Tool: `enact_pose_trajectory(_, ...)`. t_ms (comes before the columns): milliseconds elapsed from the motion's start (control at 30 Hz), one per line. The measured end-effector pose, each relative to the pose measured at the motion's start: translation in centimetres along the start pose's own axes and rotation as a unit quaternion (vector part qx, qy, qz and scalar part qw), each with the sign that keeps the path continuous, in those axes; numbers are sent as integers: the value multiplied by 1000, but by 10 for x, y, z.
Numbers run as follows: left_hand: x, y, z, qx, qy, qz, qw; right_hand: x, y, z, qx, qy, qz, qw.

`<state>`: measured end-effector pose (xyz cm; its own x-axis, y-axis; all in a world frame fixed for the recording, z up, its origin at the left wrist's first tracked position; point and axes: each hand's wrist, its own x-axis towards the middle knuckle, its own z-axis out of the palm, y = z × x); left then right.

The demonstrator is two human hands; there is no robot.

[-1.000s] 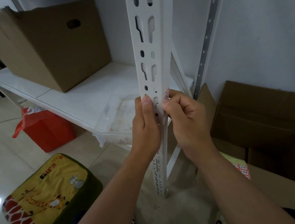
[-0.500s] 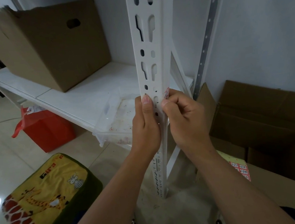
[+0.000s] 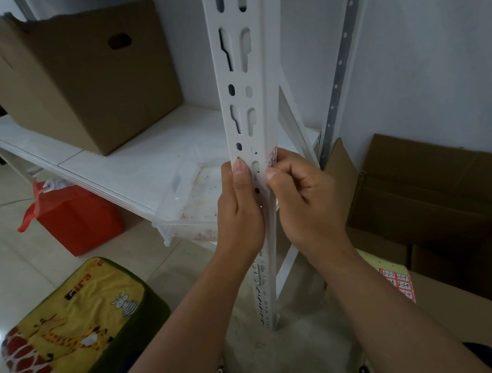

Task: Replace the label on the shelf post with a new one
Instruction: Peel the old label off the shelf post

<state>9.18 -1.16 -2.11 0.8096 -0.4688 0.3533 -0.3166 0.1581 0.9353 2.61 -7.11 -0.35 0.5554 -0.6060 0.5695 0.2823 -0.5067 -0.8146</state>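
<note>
White post (image 3: 240,67), label (image 3: 273,157) against right grip (image 3: 305,199)

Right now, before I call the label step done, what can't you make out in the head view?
- Label: only a red-and-white sliver shows past the shelf post edge; the right hand hides the rest, print unreadable, old or new unclear.
- Left hand: fingers behind the post are hidden.
- Sticker sheet: partly covered by the right forearm, numbers too small.
- Post top: cut off by the frame.

Both hands meet on the white shelf post (image 3: 244,97): the left hand (image 3: 239,213) grips its front, the right hand (image 3: 306,205) pinches a red-printed label (image 3: 273,157) at its edge.
</note>
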Motion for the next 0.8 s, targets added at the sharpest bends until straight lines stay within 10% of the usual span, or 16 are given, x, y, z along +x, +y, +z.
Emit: enact_pose_trajectory(800, 1, -1, 2, -15, 2, 13, 1000, -1, 1, 1, 3, -4, -16, 1000)
